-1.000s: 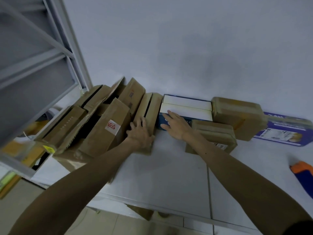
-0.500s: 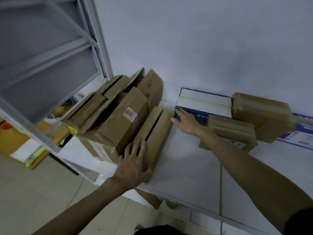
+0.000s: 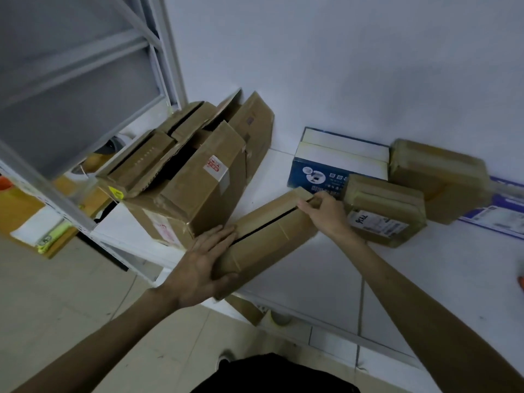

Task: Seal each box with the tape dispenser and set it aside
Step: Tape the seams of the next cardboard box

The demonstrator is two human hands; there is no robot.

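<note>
A long, narrow cardboard box with an open slit between its top flaps lies diagonally on the white table, its near end past the table's edge. My left hand holds that near end, fingers flat on top and thumb under the side. My right hand grips the far end, fingers curled over the flap corner. An orange sliver shows at the right edge; I cannot tell what it is.
A heap of open brown boxes stands at the table's left end beside a grey metal rack. A blue-and-white box, two taped parcels and a flat blue package line the wall.
The narrow box has come away from the heap and swung toward the table's front edge. My right hand left the blue-and-white box and took the narrow box's far end.
</note>
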